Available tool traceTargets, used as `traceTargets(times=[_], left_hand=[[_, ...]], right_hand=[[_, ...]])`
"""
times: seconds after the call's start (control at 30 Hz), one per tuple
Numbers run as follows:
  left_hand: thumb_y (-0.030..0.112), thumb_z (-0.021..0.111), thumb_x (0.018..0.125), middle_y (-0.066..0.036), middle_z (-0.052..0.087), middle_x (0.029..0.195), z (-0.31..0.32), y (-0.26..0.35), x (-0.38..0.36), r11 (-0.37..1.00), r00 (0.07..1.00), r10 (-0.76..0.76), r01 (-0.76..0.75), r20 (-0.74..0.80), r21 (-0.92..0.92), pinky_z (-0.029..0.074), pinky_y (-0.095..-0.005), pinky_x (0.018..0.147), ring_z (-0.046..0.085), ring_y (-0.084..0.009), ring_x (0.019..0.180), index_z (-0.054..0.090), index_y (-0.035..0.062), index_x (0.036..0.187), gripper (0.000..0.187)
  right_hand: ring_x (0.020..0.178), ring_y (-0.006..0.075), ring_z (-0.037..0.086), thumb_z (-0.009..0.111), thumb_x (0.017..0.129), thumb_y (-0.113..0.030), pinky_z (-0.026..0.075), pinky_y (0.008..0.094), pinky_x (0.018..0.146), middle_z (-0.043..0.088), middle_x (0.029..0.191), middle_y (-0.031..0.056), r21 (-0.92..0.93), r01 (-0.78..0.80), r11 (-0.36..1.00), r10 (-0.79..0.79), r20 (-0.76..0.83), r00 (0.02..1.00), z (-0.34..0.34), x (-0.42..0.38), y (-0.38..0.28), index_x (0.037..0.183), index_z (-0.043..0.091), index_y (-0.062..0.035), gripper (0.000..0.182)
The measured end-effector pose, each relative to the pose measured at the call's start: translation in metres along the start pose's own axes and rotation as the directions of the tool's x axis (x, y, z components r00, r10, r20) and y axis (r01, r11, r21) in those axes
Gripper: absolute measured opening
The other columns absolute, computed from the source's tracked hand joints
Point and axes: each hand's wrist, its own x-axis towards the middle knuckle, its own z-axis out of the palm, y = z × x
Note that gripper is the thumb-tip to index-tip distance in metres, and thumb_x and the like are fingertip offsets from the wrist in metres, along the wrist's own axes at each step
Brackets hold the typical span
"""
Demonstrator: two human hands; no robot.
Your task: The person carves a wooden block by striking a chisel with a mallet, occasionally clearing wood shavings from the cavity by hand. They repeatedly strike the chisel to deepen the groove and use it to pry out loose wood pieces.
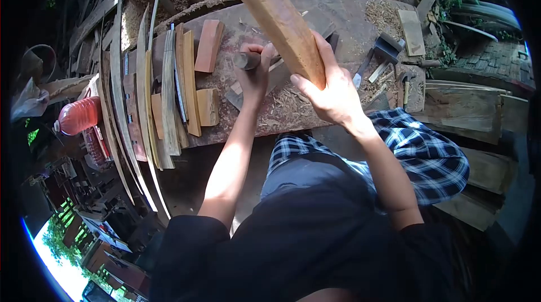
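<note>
My right hand (341, 96) is closed around the lower end of a long squared wooden block (276, 20), which slants up and to the left above the bench. My left hand (255, 76) is wrapped around a dark, round-ended handle (244, 61). The rest of that tool is hard to make out. Under and between the hands, a flat strip of wood (279, 76) lies among shavings on the worn workbench (259, 119).
Long wooden strips (169, 88) and a reddish block (209, 45) lie on the left. A dark blocky tool (389, 48), a small hammer (406, 88) and a pale board (411, 32) rest on the right. A bottle of pink liquid (79, 116) is at far left.
</note>
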Motion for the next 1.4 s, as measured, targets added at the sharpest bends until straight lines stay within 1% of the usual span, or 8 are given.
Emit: traceTargets(times=[0.07, 0.1, 0.23, 0.3, 0.4, 1.0, 1.07, 1.4], left_hand=[[0.012, 0.072, 0.095, -0.003, 0.066, 0.086, -0.006, -0.001, -0.011, 0.979, 0.978, -0.194, 0.199, 0.079, -0.048, 0.048, -0.0256, 0.072, 0.060, -0.0094, 0.080, 0.063, 0.0035, 0.094, 0.012], [0.020, 0.076, 0.095, -0.003, 0.067, 0.086, -0.007, -0.005, -0.015, 0.986, 0.982, -0.165, 0.165, 0.091, 0.008, 0.048, -0.0251, 0.072, 0.060, -0.0091, 0.079, 0.063, 0.0035, 0.093, 0.021], [0.018, 0.077, 0.093, -0.002, 0.064, 0.079, -0.009, -0.014, -0.017, 0.992, 0.990, -0.122, 0.121, 0.066, 0.019, 0.046, -0.0263, 0.067, 0.057, -0.0084, 0.074, 0.063, 0.0028, 0.089, 0.021], [0.018, 0.076, 0.093, -0.002, 0.064, 0.080, -0.007, -0.016, -0.011, 0.973, 0.986, -0.167, 0.163, -0.010, -0.162, 0.046, -0.0263, 0.069, 0.057, -0.0084, 0.075, 0.063, 0.0039, 0.090, 0.020], [0.018, 0.077, 0.093, -0.001, 0.063, 0.080, -0.011, -0.004, -0.005, 0.979, 0.991, -0.127, 0.121, -0.029, -0.166, 0.046, -0.0261, 0.071, 0.056, -0.0082, 0.075, 0.062, 0.0048, 0.090, 0.020], [0.011, 0.077, 0.092, 0.000, 0.065, 0.079, 0.012, 0.010, -0.013, 1.000, 0.995, -0.011, 0.012, 0.096, -0.010, 0.046, -0.0248, 0.069, 0.057, -0.0070, 0.075, 0.067, 0.0026, 0.090, 0.013], [0.009, 0.078, 0.090, -0.002, 0.063, 0.072, 0.017, 0.006, -0.013, 0.997, 0.992, 0.070, -0.071, 0.102, 0.011, 0.046, -0.0271, 0.061, 0.056, -0.0096, 0.066, 0.065, 0.0021, 0.086, 0.015], [0.009, 0.078, 0.089, -0.005, 0.064, 0.074, 0.010, 0.012, -0.022, 0.996, 0.998, 0.011, -0.016, 0.067, 0.082, 0.047, -0.0276, 0.063, 0.058, -0.0105, 0.069, 0.066, 0.0015, 0.086, 0.015]], right_hand=[[0.099, 0.0504, 0.069, 0.070, 0.087, -0.043, 0.056, 0.0550, 0.087, 0.070, 0.103, 0.0319, -0.008, -0.022, 1.000, 0.022, 0.001, 1.000, 0.012, -0.007, 0.027, 0.158, 0.024, -0.0227, 0.087], [0.101, 0.0509, 0.068, 0.071, 0.087, -0.044, 0.056, 0.0548, 0.089, 0.070, 0.105, 0.0318, -0.036, -0.098, 0.995, 0.098, 0.010, 0.995, 0.016, -0.011, 0.038, 0.158, 0.025, -0.0220, 0.088], [0.112, 0.0503, 0.064, 0.071, 0.086, -0.046, 0.052, 0.0520, 0.097, 0.067, 0.121, 0.0308, -0.018, -0.217, 0.976, 0.217, 0.023, 0.976, 0.026, -0.029, 0.079, 0.158, 0.027, -0.0201, 0.088], [0.115, 0.0498, 0.063, 0.071, 0.086, -0.046, 0.052, 0.0512, 0.099, 0.066, 0.125, 0.0302, 0.002, -0.240, 0.971, 0.239, 0.017, 0.971, 0.025, -0.032, 0.085, 0.158, 0.027, -0.0199, 0.087], [0.117, 0.0499, 0.063, 0.070, 0.087, -0.047, 0.051, 0.0514, 0.101, 0.065, 0.128, 0.0290, -0.049, -0.317, 0.947, 0.318, 0.035, 0.947, 0.023, -0.037, 0.085, 0.158, 0.026, -0.0197, 0.088], [0.111, 0.0516, 0.064, 0.068, 0.087, -0.048, 0.052, 0.0528, 0.101, 0.067, 0.123, 0.0300, -0.085, -0.343, 0.935, 0.350, 0.088, 0.932, 0.020, -0.033, 0.079, 0.159, 0.024, -0.0239, 0.088], [0.112, 0.0518, 0.064, 0.068, 0.087, -0.047, 0.052, 0.0529, 0.100, 0.066, 0.124, 0.0301, -0.102, -0.272, 0.957, 0.278, 0.052, 0.959, 0.013, -0.032, 0.074, 0.159, 0.025, -0.0238, 0.087], [0.117, 0.0477, 0.065, 0.070, 0.086, -0.047, 0.052, 0.0508, 0.101, 0.064, 0.129, 0.0298, -0.029, -0.164, 0.986, 0.162, -0.050, 0.986, -0.019, -0.006, 0.027, 0.158, 0.030, -0.0198, 0.087]])
